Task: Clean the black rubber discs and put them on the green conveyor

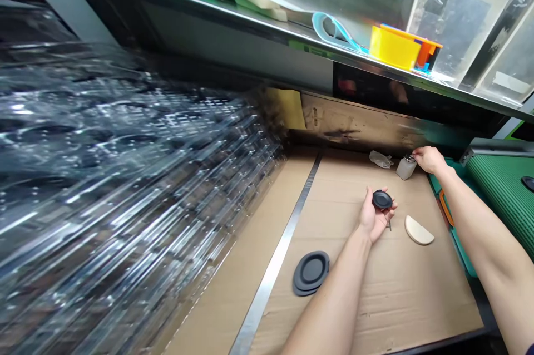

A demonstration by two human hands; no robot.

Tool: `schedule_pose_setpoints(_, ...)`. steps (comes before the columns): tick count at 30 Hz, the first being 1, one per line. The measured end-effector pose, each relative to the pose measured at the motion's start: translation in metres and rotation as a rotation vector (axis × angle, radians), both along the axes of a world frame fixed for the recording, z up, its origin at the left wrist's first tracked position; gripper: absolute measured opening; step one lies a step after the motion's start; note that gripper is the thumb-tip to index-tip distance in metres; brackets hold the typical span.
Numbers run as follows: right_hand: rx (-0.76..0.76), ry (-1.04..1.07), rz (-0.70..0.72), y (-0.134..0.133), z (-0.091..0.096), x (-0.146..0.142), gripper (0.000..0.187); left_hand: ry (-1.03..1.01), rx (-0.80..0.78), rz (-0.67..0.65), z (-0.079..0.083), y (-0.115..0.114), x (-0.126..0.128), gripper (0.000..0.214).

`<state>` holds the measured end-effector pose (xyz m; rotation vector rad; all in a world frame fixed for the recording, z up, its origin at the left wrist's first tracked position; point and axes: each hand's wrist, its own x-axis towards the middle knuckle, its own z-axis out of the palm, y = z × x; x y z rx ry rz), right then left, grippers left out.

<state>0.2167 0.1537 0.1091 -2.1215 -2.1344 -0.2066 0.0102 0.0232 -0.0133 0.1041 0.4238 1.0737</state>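
My left hand (376,217) is palm up, fingers curled around a small round black plastic part (382,199) with a raised rim. Farther back, the fingers of my right hand (429,159) are pinched together at the metal top of a small frosted bottle (405,168); their exact hold is partly hidden. Beside the bottle lies a crumpled clear plastic piece (380,159). A cream half-round pad (419,231) rests on the cardboard to the right of my left hand. Left of my left forearm are larger black oval parts (312,270), apparently stacked.
Stacked clear plastic trays (167,193), blurred, fill the left side. Cardboard (400,299) covers the worktop, with a metallic strip (283,249) across it. A green conveyor belt (500,193) runs at right. The shelf above bears a yellow bin (394,48).
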Motion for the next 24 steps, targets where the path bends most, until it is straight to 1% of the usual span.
schedule_pose_setpoints(2, -0.055, -0.034, 0.011, 0.007, 0.003, 0.003, 0.034, 0.001, 0.003, -0.001, 0.000, 0.000, 0.002, 0.057)
schedule_pose_setpoints(4, -0.074, -0.069, 0.005, 0.010, 0.007, 0.004, 0.033, 0.005, 0.010, -0.003, 0.000, 0.000, 0.004, 0.057)
schedule_pose_setpoints(8, -0.068, -0.060, 0.012, 0.011, 0.012, 0.000, 0.031, 0.025, 0.028, 0.005, -0.002, 0.002, 0.006, 0.058)
schedule_pose_setpoints(13, -0.048, -0.006, -0.017, 0.009, 0.011, -0.005, 0.032, 0.079, 0.071, -0.003, -0.007, 0.004, 0.007, 0.061)
schedule_pose_setpoints(16, -0.027, 0.039, -0.037, 0.001, 0.013, -0.006, 0.030, 0.106, 0.092, -0.006, -0.008, 0.004, 0.008, 0.061)
schedule_pose_setpoints(18, 0.085, 0.123, -0.036, -0.017, 0.012, -0.009, 0.028, 0.132, 0.099, 0.007, -0.007, 0.003, 0.010, 0.062)
schedule_pose_setpoints(20, 0.268, 0.269, 0.011, -0.048, 0.005, -0.017, 0.031, 0.190, 0.106, 0.034, -0.006, 0.002, 0.012, 0.062)
schedule_pose_setpoints(21, 0.338, 0.351, 0.057, -0.066, -0.003, -0.023, 0.032, 0.229, 0.109, 0.048, -0.006, 0.002, 0.014, 0.063)
schedule_pose_setpoints(22, 0.361, 0.430, 0.118, -0.086, -0.012, -0.030, 0.033, 0.265, 0.113, 0.064, -0.006, 0.001, 0.016, 0.063)
schedule_pose_setpoints(24, 0.304, 0.552, 0.195, -0.123, -0.037, -0.044, 0.033, 0.311, 0.123, 0.091, -0.008, 0.001, 0.020, 0.064)
